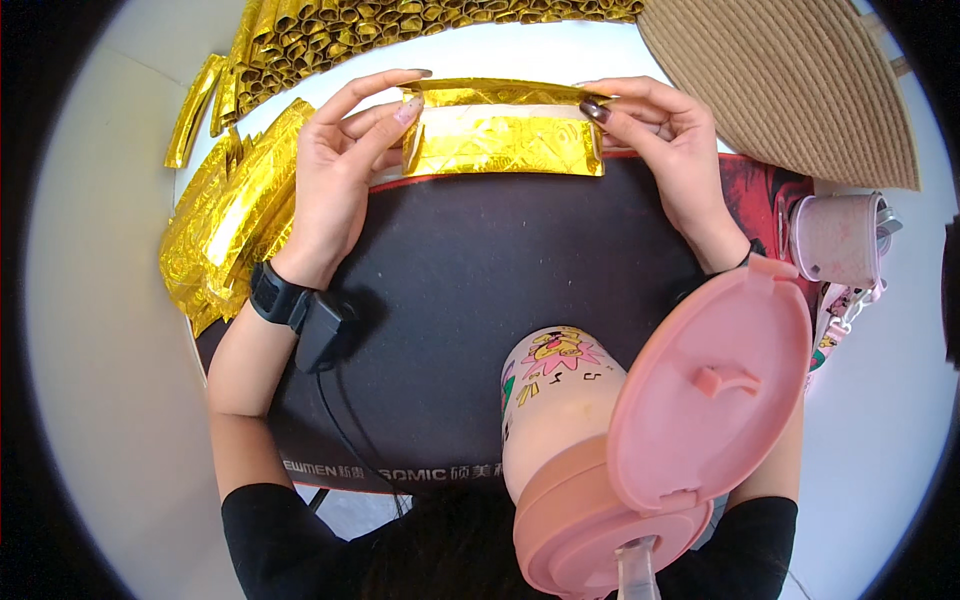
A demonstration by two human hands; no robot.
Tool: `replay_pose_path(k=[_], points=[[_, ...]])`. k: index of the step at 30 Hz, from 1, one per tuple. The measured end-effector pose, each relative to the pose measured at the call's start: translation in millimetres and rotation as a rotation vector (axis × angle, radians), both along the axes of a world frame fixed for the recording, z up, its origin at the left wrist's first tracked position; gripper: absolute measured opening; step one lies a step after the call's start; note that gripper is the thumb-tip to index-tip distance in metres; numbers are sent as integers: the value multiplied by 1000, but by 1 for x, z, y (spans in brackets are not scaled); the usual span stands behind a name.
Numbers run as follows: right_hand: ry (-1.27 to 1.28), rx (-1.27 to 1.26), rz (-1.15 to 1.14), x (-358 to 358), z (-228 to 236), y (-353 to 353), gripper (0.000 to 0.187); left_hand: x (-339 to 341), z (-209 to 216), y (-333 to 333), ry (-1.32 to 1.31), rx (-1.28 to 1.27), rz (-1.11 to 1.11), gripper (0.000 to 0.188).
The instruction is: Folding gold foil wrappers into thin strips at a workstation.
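White desk (480,55) under a dark mat (450,270): my left hand (338,160) and right hand (678,145) pinch the ends of a gold foil sheet (500,148) at the mat's far edge; beyond, gold rolls (345,38) line the desk's far edge.

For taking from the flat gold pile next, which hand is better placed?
Likely the left hand: it is right beside the pile, while the right hand is farther off. Both hold the gold sheet.
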State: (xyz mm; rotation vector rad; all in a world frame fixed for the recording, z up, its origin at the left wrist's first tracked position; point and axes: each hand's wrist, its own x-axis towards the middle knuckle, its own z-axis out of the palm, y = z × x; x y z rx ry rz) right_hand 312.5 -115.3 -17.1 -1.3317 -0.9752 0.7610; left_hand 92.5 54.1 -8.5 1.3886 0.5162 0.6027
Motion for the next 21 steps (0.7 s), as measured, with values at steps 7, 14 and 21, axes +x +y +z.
replay_pose_path(k=[7, 14, 21], points=[[87, -8, 67, 4, 0, -1, 17, -4, -12, 7, -8, -33, 37, 15], [65, -2, 78, 0, 0, 4, 18, -5, -13, 9, -24, 24, 0, 13], [66, -14, 62, 2, -4, 5, 22, -4, -9, 6, -2, 88, -25, 22]])
